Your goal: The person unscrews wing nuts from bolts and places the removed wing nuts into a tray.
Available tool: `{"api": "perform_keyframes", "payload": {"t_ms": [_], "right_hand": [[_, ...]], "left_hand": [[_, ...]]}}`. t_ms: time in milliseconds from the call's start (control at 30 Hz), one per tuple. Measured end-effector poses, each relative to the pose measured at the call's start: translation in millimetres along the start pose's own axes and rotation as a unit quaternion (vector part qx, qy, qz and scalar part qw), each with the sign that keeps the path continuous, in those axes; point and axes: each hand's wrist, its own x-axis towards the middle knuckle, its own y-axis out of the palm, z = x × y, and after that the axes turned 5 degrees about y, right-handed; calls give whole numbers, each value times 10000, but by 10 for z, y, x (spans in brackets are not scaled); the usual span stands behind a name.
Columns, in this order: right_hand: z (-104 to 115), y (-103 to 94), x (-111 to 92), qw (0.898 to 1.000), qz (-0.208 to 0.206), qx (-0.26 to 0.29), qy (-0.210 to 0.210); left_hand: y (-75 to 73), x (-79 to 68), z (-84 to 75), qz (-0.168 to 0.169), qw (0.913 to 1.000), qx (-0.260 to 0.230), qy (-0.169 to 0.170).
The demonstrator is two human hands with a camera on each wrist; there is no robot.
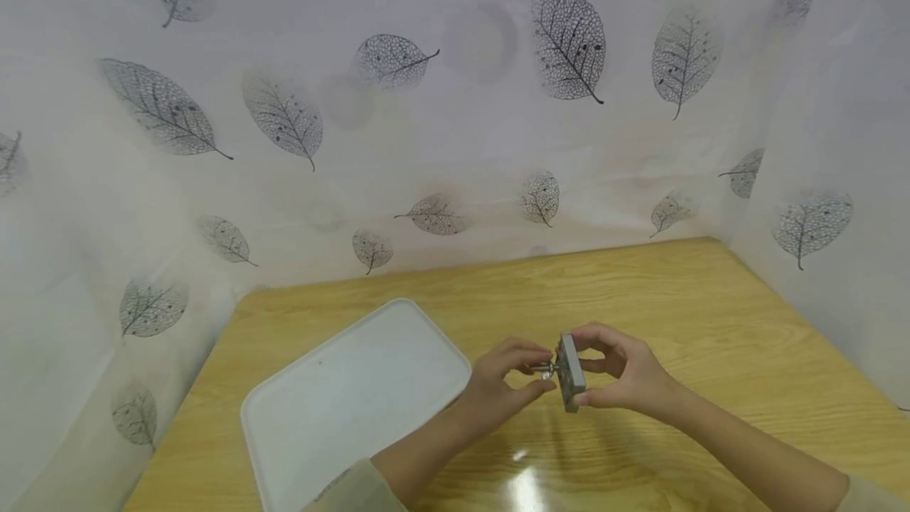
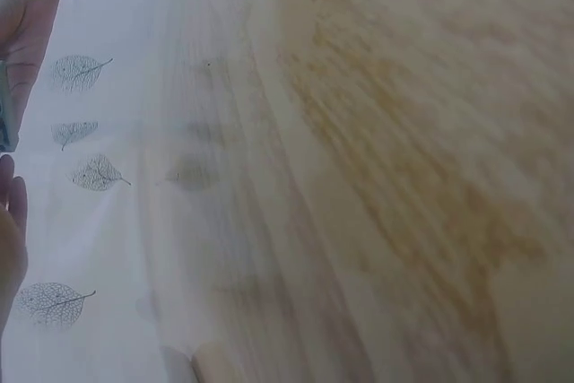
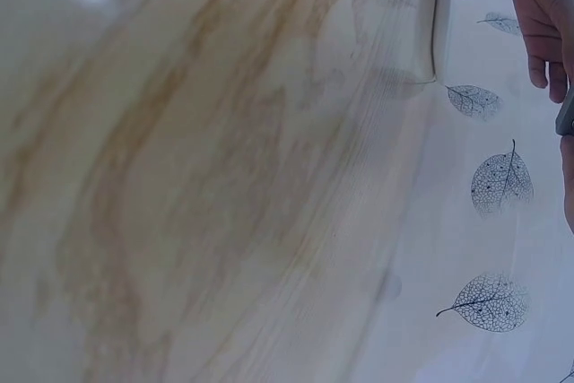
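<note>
Above the table, a grey rectangular block (image 1: 572, 370) stands on edge between both hands. My right hand (image 1: 626, 370) grips it from the right, fingers at its upper edge and thumb lower down. From the left, my left hand (image 1: 498, 382) pinches a small shiny metal piece (image 1: 546, 370) that sticks out of the block's left face. The piece is too small to identify. In the left wrist view, only a sliver of the block (image 2: 7, 118) shows at the left edge. The right wrist view catches the block's corner (image 3: 565, 114) at its right edge.
A white tray (image 1: 355, 385) lies on the left of the wooden table (image 1: 640, 291), its right part behind my left hand and forearm. Leaf-patterned sheeting (image 1: 469, 125) hangs along the back and both sides. Light glares off the tabletop near the front.
</note>
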Motion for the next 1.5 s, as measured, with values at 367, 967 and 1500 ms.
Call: {"api": "perform_keyframes", "payload": {"t_ms": [367, 967, 1500], "right_hand": [[56, 8, 16, 10000, 18, -58, 9], [65, 1, 31, 10000, 23, -41, -47], [34, -6, 7, 9994, 99, -132, -296]], "left_hand": [[25, -14, -63, -62, 9757, -1264, -1789], [-11, 1, -130, 314, 9143, -1958, -3532], [-45, 17, -21, 464, 9749, 1725, 1329]]}}
